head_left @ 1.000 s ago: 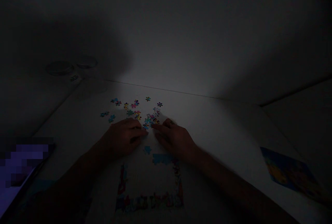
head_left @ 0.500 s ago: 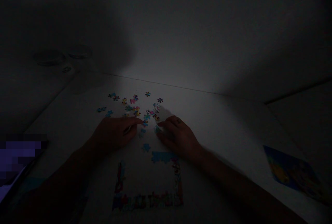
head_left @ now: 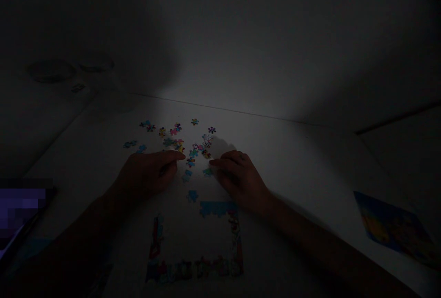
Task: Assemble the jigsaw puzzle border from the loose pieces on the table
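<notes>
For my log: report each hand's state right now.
Left hand: partly curled beside puzzle pieces; too dark to tell if holding any.
Right hand: partly curled by a bluish piece; grip cannot be told.

Hands [head_left: 148, 173]: two
Loose puzzle pieces [head_left: 192, 196]: about twenty, too bunched and dim for an exact count
Puzzle border [head_left: 220, 266]: one, its joined pieces too dark to count
Round containers [head_left: 51, 71]: two
Screen [head_left: 20, 203]: one
Picture sheet [head_left: 392, 228] on the right: one
Tabletop [head_left: 296, 174]: one
</notes>
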The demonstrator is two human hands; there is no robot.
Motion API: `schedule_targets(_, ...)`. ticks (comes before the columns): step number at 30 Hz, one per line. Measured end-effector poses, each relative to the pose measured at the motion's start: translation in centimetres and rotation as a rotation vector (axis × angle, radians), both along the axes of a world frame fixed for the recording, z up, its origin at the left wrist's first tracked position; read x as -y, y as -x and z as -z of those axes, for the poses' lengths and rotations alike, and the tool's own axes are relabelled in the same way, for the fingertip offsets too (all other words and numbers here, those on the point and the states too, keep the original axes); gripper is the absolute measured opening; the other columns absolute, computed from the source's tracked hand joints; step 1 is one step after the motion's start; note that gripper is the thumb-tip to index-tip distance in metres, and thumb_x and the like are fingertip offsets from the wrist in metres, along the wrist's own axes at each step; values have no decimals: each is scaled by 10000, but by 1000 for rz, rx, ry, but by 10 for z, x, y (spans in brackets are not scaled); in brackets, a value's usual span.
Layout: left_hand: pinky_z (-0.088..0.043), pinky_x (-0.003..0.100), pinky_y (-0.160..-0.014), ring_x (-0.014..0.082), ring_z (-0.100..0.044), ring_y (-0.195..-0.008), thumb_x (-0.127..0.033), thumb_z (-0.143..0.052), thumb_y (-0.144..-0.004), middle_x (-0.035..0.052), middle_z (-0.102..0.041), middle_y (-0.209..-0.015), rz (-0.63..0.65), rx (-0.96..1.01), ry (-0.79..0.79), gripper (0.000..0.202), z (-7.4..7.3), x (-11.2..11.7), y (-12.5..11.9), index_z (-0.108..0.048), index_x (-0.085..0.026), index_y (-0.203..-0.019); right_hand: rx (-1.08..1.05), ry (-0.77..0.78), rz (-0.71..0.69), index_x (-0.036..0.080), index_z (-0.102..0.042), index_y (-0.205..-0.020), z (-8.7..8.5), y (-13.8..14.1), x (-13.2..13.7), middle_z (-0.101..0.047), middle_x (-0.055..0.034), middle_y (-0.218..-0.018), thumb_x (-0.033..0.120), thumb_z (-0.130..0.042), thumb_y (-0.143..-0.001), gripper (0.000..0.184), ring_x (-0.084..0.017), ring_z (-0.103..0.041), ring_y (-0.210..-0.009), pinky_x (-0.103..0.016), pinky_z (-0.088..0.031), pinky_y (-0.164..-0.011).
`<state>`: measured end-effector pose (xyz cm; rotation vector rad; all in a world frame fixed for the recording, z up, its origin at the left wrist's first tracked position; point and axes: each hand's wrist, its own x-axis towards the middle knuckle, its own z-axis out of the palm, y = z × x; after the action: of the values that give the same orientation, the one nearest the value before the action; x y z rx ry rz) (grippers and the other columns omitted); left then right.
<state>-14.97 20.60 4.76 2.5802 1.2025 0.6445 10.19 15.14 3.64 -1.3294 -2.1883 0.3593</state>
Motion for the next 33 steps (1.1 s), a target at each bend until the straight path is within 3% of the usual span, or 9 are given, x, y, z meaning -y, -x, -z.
schedule_targets(10,-329,218,-427,67,-391,-357,-280,-380,-880,-35,-607,-542,-21,-21,9,354,-5,0,0,-698,-208,-1018,85,29,-14,188,-634,-1155,-1,2,2,-639,-104,-1084,248,-568,-890,279,-259,-547,-1055,-426,-381,-880)
schedule_targets(17,-366,208,-456,68,-478,-422,-257,-396,-880,7,-701,-712,-4,4,-14,346,-3,0,0,-707,-196,-1019,64,55,-40,211,-660,-1066,-1,1,1,-644,-92,-1070,229,-566,-900,192,-249,-558,-1045,-420,-377,-884)
schedule_targets(22,-377,197,-473,63,-459,-402,-266,-399,-877,-20,-685,-665,-15,3,-35,341,-2,0,0,-707,-207,-1011,25,82,-64,219,-669,-1033,0,0,-1,-644,-75,-1056,228,-570,-903,163,-236,-563,-1050,-417,-376,-896)
schedule_targets(26,-393,204,-475,83,-555,-474,-272,-394,-878,10,-729,-788,2,0,-35,344,-2,-1,0,-707,-203,-1003,25,89,-86,216,-669,-1042,0,-1,-1,-640,-71,-1073,216,-556,-906,177,-234,-562,-1052,-415,-381,-894)
schedule_targets(31,-354,201,-438,61,-475,-396,-272,-391,-872,0,-723,-748,-14,-5,-3,341,-3,0,-1,-702,-209,-997,-2,62,-90,207,-669,-1067,-1,0,0,-640,-78,-1076,157,-511,-914,225,-225,-561,-1064,-408,-378,-906)
schedule_targets(33,-377,201,-467,68,-519,-440,-263,-392,-870,5,-728,-780,-12,-7,2,342,-3,0,-1,-701,-213,-1007,-9,59,-83,203,-662,-1082,-1,0,0,-643,-82,-1071,156,-507,-916,233,-223,-563,-1062,-406,-382,-905)
